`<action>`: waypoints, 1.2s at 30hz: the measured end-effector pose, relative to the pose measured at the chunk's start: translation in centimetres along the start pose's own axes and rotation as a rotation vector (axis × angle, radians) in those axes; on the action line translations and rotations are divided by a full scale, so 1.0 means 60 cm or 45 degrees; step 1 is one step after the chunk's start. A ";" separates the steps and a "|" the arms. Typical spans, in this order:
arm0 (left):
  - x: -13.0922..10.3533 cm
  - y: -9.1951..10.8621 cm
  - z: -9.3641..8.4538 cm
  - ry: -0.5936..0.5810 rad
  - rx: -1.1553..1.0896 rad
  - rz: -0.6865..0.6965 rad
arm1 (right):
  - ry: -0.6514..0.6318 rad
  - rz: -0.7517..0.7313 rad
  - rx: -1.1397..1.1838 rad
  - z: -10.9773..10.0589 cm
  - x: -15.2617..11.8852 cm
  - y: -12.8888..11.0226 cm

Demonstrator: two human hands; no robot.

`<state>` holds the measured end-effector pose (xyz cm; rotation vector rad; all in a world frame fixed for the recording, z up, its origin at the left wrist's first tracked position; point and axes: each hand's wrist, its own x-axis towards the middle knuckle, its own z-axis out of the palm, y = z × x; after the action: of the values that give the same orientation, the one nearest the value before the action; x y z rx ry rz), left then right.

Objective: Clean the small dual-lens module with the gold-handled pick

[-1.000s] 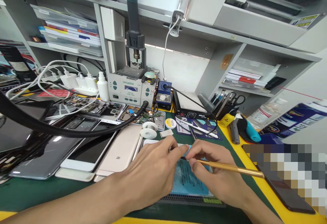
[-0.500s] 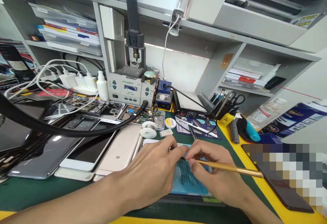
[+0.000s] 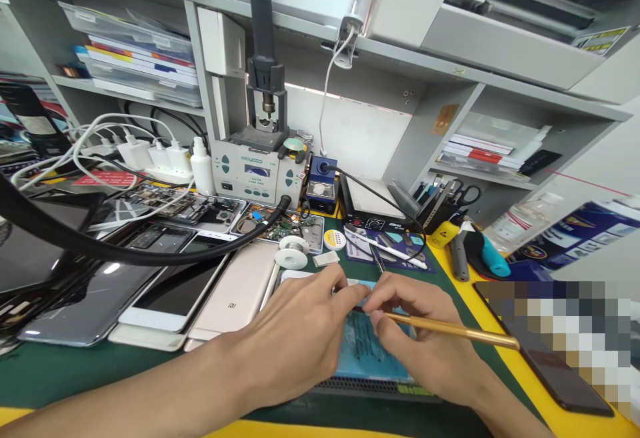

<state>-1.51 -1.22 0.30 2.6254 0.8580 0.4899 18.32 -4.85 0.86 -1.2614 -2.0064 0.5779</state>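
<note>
My right hand (image 3: 417, 321) pinches a slim gold-handled tool (image 3: 455, 329). Its back end slants to the right, and its dark front part points toward my left fingertips, where the tip is hidden. My left hand (image 3: 303, 331) is closed over the far left part of a blue, dark-streaked work pad (image 3: 373, 348). Thumb and index finger press together close to the right fingertips; whatever lies between them is hidden. The pad rests on a dark perforated base (image 3: 365, 388).
Several phones, among them a gold one (image 3: 235, 291), lie on the left under a thick black hose (image 3: 150, 261). Behind my hands stand a solder spool (image 3: 291, 253), a hot-air station (image 3: 253, 171) and tweezers (image 3: 377, 258). A dark phone-shaped slab (image 3: 565, 378) lies at right.
The gold tool's back end has shifted very slightly right. Both hands stay in nearly the same place; the view moves only a little.
</note>
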 end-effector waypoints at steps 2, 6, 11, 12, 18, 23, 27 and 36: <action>-0.001 0.001 0.000 -0.003 0.005 -0.004 | 0.000 0.002 0.003 0.000 0.000 0.001; 0.001 0.002 0.000 -0.015 0.011 -0.011 | 0.009 0.013 0.027 0.000 -0.002 0.004; 0.003 -0.001 0.000 0.015 -0.033 -0.017 | 0.034 0.012 0.052 -0.002 -0.004 0.005; 0.003 -0.002 0.001 0.027 -0.047 -0.016 | 0.038 0.008 0.053 -0.002 -0.004 0.005; 0.000 -0.004 0.004 0.062 -0.156 -0.025 | 0.059 0.005 0.063 -0.001 -0.001 0.004; 0.001 -0.007 0.003 0.153 -0.345 -0.045 | 0.081 0.091 0.181 0.000 0.000 0.003; 0.007 -0.008 0.005 0.239 -0.496 -0.100 | 0.118 0.164 0.245 -0.001 0.000 0.002; 0.008 -0.005 0.008 0.293 -0.608 -0.163 | 0.160 0.265 0.314 -0.003 0.002 -0.001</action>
<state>-1.11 -0.80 -0.18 2.0940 0.8452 0.8558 18.39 -4.75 1.07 -1.3260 -1.6560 0.7990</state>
